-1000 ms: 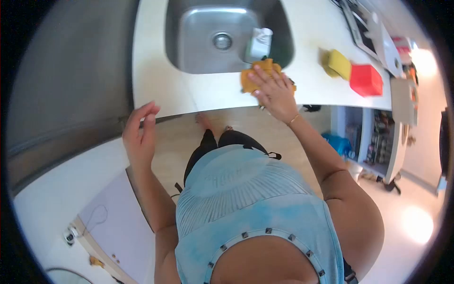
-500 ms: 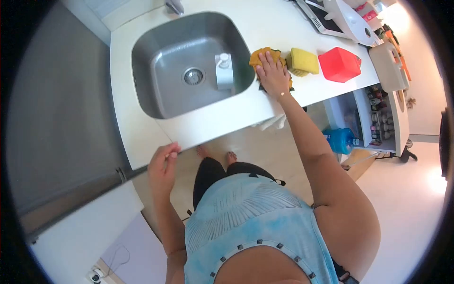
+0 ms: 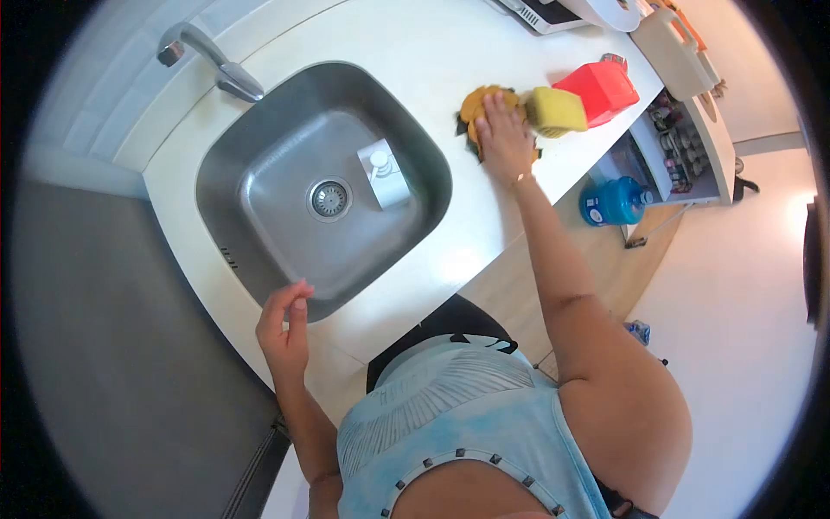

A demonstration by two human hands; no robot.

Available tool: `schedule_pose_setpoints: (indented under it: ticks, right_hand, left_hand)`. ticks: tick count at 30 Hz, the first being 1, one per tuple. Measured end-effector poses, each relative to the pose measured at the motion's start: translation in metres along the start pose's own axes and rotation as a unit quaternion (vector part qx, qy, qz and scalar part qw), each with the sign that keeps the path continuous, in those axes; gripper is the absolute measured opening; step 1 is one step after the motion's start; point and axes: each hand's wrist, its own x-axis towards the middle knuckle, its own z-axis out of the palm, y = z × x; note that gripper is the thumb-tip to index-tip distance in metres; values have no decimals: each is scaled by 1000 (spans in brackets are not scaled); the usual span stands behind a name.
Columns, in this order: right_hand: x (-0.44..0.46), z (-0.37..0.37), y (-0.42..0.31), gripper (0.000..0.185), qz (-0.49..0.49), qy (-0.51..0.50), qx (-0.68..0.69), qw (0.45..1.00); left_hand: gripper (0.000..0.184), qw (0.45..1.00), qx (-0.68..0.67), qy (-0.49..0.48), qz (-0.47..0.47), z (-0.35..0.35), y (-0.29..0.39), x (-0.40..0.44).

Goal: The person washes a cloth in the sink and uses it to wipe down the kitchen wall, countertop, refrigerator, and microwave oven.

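1. Head view: nearest, the left hand [image 3: 284, 333] appears above the front rim of the grey metal sink [image 3: 285, 233], fingers loosely bent, holding nothing visible; whether it touches the rim, I cannot tell.
2. The right hand [image 3: 505, 143] lies flat, fingers extended, on a crumpled orange-yellow cloth with dark edges [image 3: 475, 105]. It covers the cloth from above rather than gripping it. The cloth is on the smooth white countertop [image 3: 484, 208], to the right of the sink.
3. The cloth looks light, soft and limp, likely to bunch and slide under a flat palm. A raised fold would probably be the easiest place to pinch it; dampness cannot be told.
4. In the sink, near its right wall, is a white boxy container with a round white top [image 3: 391, 189]. It looks smooth, perhaps slippery if wet; upright or lying, I cannot tell.
5. Right of the cloth, a yellow block-shaped sponge [image 3: 558, 112] and an angular bright-red container [image 3: 601, 91] crowd that side. The sponge looks light and squeezable; the container seems stiff.
6. Farther right is a beige handled jug [image 3: 674, 56]; behind the sink, a curved silver faucet [image 3: 212, 60], apart from the cloth.
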Motion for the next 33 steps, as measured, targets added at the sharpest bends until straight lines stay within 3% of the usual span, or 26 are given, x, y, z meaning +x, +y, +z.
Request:
schedule_pose_setpoints:
  ticks: [4, 5, 6, 7, 8, 10, 13, 17, 19, 20, 22, 23, 25, 26, 28, 30, 31, 33]
  right_hand:
    - [68, 24, 5, 48, -6, 44, -32, 999]
    - [82, 17, -11, 50, -27, 4, -9, 1000]
    - [96, 32, -23, 48, -102, 34, -48, 993]
    - [101, 38, -46, 45, -113, 40, 46, 992]
    - [100, 13, -74, 43, -142, -116, 19, 983]
    - [74, 46, -90, 42, -240, 134, 46, 960]
    - [17, 19, -54, 40, -246, 65, 120, 960]
    - [-51, -38, 52, 48, -91, 0, 82, 993]
    - [-69, -27, 128, 37, -89, 127, 191, 969]
    - [-76, -34, 159, 32, -67, 189, 75, 977]
    - [-92, -45, 214, 30, 211, 66, 26, 975]
    - [-94, -51, 215, 30, 211, 66, 25, 975]
    - [-89, -80, 207, 29, 207, 183, 100, 956]
    - [-82, -91, 186, 30, 186, 164, 179, 952]
    - [-69, -99, 134, 31, 92, 99, 189, 973]
    - [-61, -76, 89, 38, 40, 11, 285, 958]
    - [-57, -51, 81, 39, -45, -45, 267, 962]
    - [-40, -36, 48, 35, -173, 81, 105, 976]
  left_hand:
    - [13, 999, -1, -43, 14, 13, 1, 16]
    - [13, 999, 2, -46, 16, 18, 3, 21]
    - [13, 998, 15, -62, 11, 24, 7, 24]
    - [14, 997, 27, -79, 4, 29, 11, 25]
    - [14, 996, 29, -85, 4, 34, 15, 25]
    - [14, 994, 47, -93, 15, 46, 23, 35]
    - [15, 996, 21, -78, 27, 58, 27, 38]
    - [15, 994, 37, -98, 15, 66, 26, 49]
    - [16, 992, 59, -109, 31, 69, 26, 54]
    - [16, 992, 58, -111, 31, 71, 26, 56]
    - [16, 993, 39, -98, 43, 74, 27, 59]
    - [16, 993, 38, -99, 43, 73, 27, 59]
    - [19, 995, 15, -100, 18, 75, 28, 61]
    - [19, 995, 19, -98, 16, 75, 27, 62]
    - [18, 995, 38, -86, 32, 76, 25, 64]
    - [17, 996, 48, -67, 17, 78, 37, 66]
    - [17, 997, 52, -64, 2, 79, 42, 66]
    - [16, 998, 47, -49, -3, 76, 42, 64]
